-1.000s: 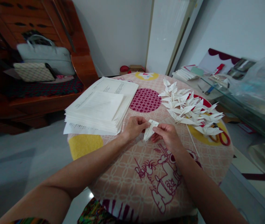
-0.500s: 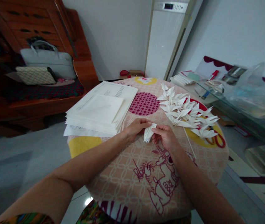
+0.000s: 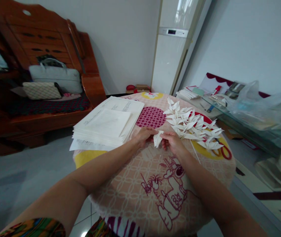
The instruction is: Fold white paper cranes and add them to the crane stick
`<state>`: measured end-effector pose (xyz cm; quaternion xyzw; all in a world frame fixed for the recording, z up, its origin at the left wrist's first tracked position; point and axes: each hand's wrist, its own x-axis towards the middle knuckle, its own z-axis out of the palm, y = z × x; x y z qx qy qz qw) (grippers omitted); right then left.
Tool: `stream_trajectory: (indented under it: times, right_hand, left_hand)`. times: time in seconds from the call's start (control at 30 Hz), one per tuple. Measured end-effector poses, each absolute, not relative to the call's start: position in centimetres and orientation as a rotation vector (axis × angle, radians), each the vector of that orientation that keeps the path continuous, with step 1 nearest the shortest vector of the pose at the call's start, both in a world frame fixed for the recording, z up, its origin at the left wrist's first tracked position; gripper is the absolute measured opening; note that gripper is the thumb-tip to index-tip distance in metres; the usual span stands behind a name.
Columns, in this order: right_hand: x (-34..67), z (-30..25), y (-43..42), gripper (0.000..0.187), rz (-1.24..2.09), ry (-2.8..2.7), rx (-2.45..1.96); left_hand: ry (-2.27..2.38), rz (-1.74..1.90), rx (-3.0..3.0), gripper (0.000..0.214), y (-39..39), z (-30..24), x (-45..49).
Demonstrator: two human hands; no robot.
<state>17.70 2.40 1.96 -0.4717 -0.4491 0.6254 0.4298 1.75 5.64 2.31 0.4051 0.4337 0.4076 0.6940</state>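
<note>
Between my two hands is a small folded piece of white paper (image 3: 158, 139), held above the cloth-covered round table (image 3: 130, 184). My left hand (image 3: 145, 135) pinches its left upper edge. From the other side my right hand (image 3: 172, 141) grips it with thumb and fingers. Just beyond my right hand lies a heap of folded white paper cranes (image 3: 192, 125) with pointed tips. A thin white stick (image 3: 195, 152) rests beside the heap, and red-handled scissors (image 3: 226, 152) stick out partly from under it.
A stack of white paper sheets (image 3: 100, 128) with some print covers the table's left side, a smaller sheet on top. At right stands a glass-topped cabinet (image 3: 249, 121) with plastic bags and papers. A wooden bench (image 3: 76, 115) holding bags is at the back left.
My view has tilted up a little, so the scene sits lower in the picture. Both hands keep hold of the folded paper, which is now turned slightly and shows less of its length.
</note>
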Motion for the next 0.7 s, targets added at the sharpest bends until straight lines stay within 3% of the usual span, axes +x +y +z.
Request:
stream_trajectory:
  times: [0.4,0.7]
  right_hand:
    - [17.2,1.4,1.8,0.029,1.557,-1.097,-1.081]
    - [18.2,1.9,1.2,0.029,1.615,-1.012,-1.055]
  left_hand:
    - [0.939,1.024,1.079,0.027,5.1,2.0,1.7]
    - [0.715,0.962,1.051,0.05,4.0,2.7,0.8]
